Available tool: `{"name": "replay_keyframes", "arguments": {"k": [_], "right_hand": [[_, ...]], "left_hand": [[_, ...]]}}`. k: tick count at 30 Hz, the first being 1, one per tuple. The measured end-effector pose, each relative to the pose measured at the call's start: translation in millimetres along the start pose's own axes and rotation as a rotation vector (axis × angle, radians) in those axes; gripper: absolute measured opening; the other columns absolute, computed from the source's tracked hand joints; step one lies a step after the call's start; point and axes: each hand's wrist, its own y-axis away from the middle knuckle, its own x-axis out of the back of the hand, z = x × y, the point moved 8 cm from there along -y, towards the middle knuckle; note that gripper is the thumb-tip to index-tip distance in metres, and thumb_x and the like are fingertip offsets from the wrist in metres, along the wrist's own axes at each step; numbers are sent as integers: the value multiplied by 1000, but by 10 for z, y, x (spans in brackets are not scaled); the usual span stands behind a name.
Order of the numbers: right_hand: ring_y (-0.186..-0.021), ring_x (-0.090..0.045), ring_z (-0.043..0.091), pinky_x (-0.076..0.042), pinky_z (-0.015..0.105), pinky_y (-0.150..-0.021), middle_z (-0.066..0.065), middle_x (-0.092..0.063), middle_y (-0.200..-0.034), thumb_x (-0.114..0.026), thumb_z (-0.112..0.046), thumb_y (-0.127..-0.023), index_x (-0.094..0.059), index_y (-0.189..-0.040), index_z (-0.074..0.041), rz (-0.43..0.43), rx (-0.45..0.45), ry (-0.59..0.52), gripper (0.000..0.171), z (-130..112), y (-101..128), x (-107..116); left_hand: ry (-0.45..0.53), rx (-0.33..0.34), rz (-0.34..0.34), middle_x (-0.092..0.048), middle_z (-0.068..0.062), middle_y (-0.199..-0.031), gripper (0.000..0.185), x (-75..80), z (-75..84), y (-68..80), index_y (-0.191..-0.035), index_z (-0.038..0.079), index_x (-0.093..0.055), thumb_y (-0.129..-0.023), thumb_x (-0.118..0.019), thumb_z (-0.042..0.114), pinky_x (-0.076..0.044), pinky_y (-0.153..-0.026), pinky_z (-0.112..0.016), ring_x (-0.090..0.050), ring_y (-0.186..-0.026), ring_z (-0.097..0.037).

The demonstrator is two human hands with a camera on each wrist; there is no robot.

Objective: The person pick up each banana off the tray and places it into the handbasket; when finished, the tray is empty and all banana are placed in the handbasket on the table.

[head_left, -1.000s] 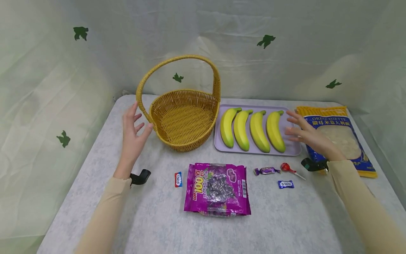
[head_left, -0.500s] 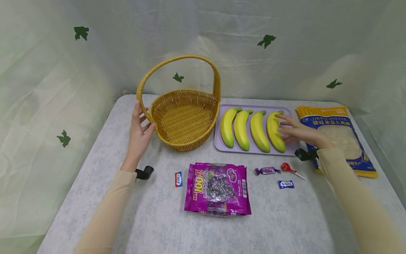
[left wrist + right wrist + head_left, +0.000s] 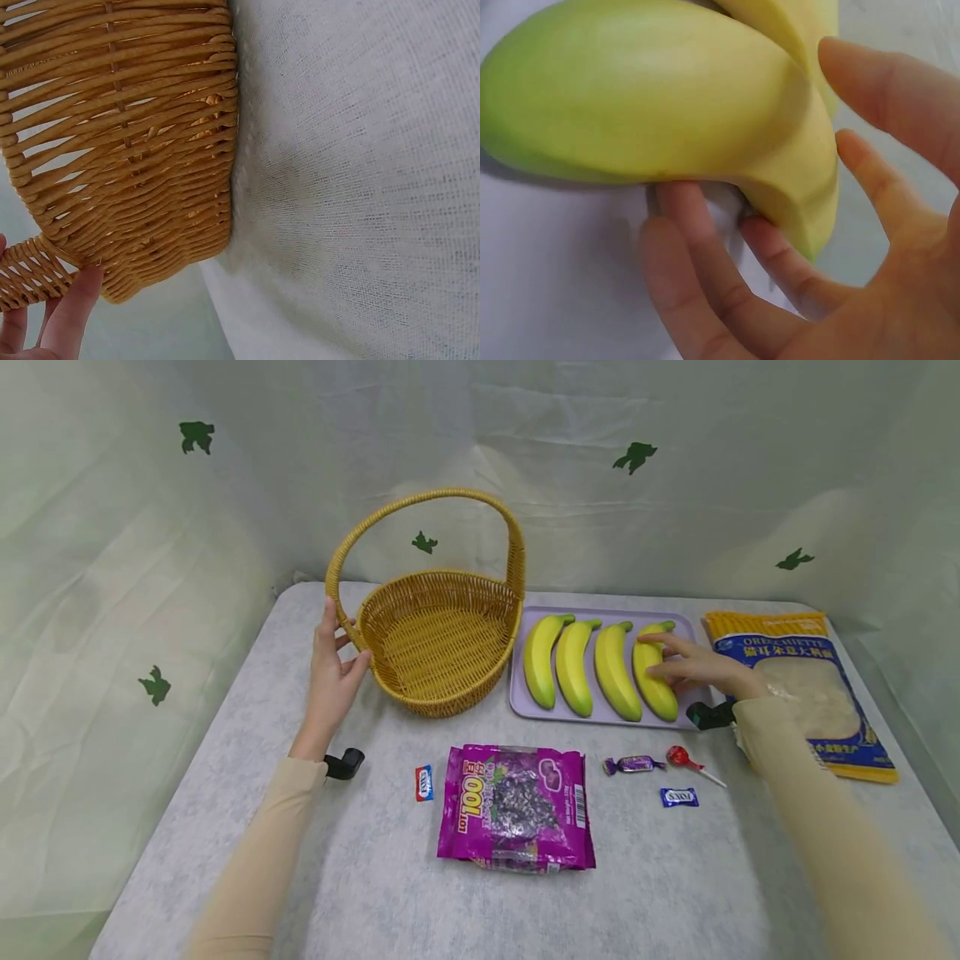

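At the left, the wicker basket (image 3: 442,652) stands upright with its tall arched handle. My left hand (image 3: 332,681) grips the foot of the handle at the basket's left side. In the left wrist view the thumb (image 3: 75,307) lies against the woven handle base, other fingers on its far side. My right hand (image 3: 701,667) reaches over the rightmost banana (image 3: 655,681), fingers spread about its upper half. In the right wrist view fingertips (image 3: 681,196) are at that banana's side, the fingers loosely bent. It lies with several other bananas on a lilac tray (image 3: 525,710).
A blue-and-yellow pasta bag (image 3: 810,685) lies right of the tray, partly under the right forearm. In front are a purple candy bag (image 3: 517,810), a red-and-white wrapped sweet (image 3: 423,783), a purple wrapped candy (image 3: 633,764), a blue sweet (image 3: 678,797) and a red lollipop (image 3: 678,756).
My left hand has moved right onto the basket's handle base. My right hand has moved left from the tray's right edge to the rightmost banana. Basket and bananas stay in place.
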Motion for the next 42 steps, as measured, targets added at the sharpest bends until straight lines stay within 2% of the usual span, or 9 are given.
{"name": "replay_keyframes", "arguments": {"k": [3, 8, 15, 19, 22, 27, 30, 39, 42], "right_hand": [[-104, -48, 38, -46, 50, -88, 36, -13, -144, -59, -28, -95, -20, -151, -14, 22, 14, 15, 70, -30, -21, -4], [-115, -41, 44, -43, 53, -92, 35, -15, -144, -59, -26, -95, -22, -151, -14, 58, 19, 18, 69, -60, -13, 20], [-124, -33, 41, -44, 51, -91, 24, -22, -147, -60, -29, -94, -28, -150, -18, 109, 71, 29, 65, -335, 65, 35], [-126, -32, 40, -46, 51, -88, 20, -27, -146, -62, -26, -93, -33, -148, -16, 100, 153, 22, 63, -605, 59, -39], [-127, -32, 38, -46, 52, -88, 19, -29, -146, -63, -25, -92, -34, -148, -16, 71, 198, 30, 64, -822, 49, -141], [-126, -35, 36, -44, 53, -90, 17, -30, -145, -64, -27, -91, -35, -148, -21, -4, 242, 58, 64, -1172, -1, -353], [-122, -39, 35, -42, 54, -91, 15, -31, -144, -64, -29, -91, -36, -147, -25, -55, 279, 74, 63, -1382, -55, -490], [-121, -42, 27, -39, 47, -95, 8, -34, -146, -63, -26, -92, -40, -146, -25, -164, 430, 145, 59, -1950, -263, -898], [-109, -49, 25, -42, 47, -91, 7, -36, -143, -64, -25, -92, -41, -146, -25, -189, 458, 139, 59, -2077, -352, -1018]], "left_hand": [[5, -9, 2, -29, -28, -137, 92, -2, -10, -1, -152, 45, -11, -92, -52, -11, -42, -80, -14, -43, -118, -49], [-11, 14, -4, -30, -27, -137, 90, -3, -25, 1, -152, 45, -10, -93, -51, -9, -44, -82, -19, -43, -119, -46], [-22, 22, -5, -30, -27, -136, 88, -9, -17, 2, -153, 41, -8, -93, -50, -9, -46, -85, -55, -42, -120, -45], [-34, 18, -2, -30, -27, -135, 90, -15, 6, 4, -152, 43, -7, -93, -49, -10, -44, -83, -62, -43, -119, -43], [-40, 21, 3, -31, -26, -135, 90, -18, -41, 2, -152, 44, -7, -93, -49, -10, -46, -83, -56, -43, -119, -42], [-34, 2, 15, -31, -25, -136, 92, -26, -294, -17, -151, 48, -7, -93, -50, -9, -47, -79, -25, -44, -118, -44], [-23, -1, 16, -31, -23, -137, 92, -30, -383, -26, -149, 51, -6, -93, -51, -8, -43, -75, -13, -44, -119, -43], [-40, -9, 22, -33, -20, -135, 91, -29, -386, -26, -150, 50, -7, -93, -51, -5, -43, -76, -14, -45, -118, -37], [-35, -17, 22, -33, -20, -135, 91, -32, -388, -25, -150, 50, -7, -93, -51, -6, -43, -75, -13, -45, -117, -38]]}}
